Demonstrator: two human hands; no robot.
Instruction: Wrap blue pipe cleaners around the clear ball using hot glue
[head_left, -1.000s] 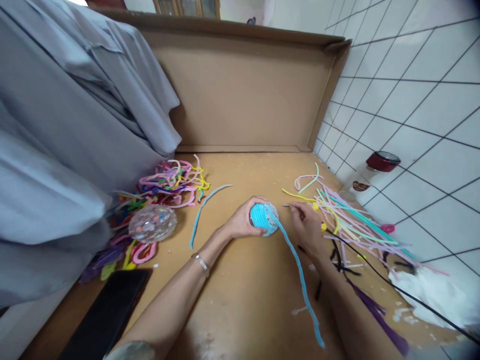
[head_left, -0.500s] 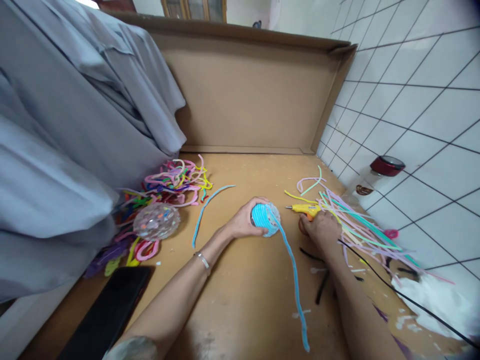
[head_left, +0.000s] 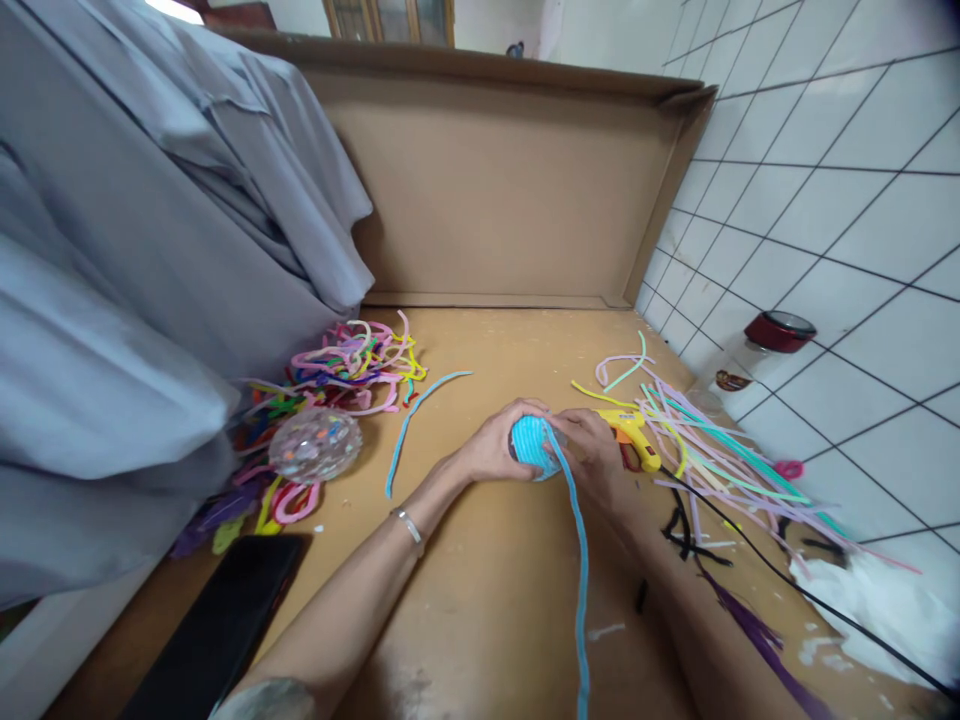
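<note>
A small round object wrapped in blue pipe cleaner is near the middle of the table, with my left hand wrapped round its left side. My right hand touches its right side, fingers pinched at the blue strand. From there the loose blue strand hangs down toward the front edge. A yellow glue gun lies on the table just right of my right hand, its tip hidden behind the fingers. A separate blue pipe cleaner lies curved to the left.
On the left are a clear textured bowl, tangled colourful pipe cleaners, a black phone and a grey cloth. Pastel pipe cleaners, a red-lidded jar, black scraps and white tissue are on the right.
My right hand has let go of the glue gun and moved left to the blue-wrapped object. The glue gun now lies on the table. The hanging strand's lower end has swung left.
</note>
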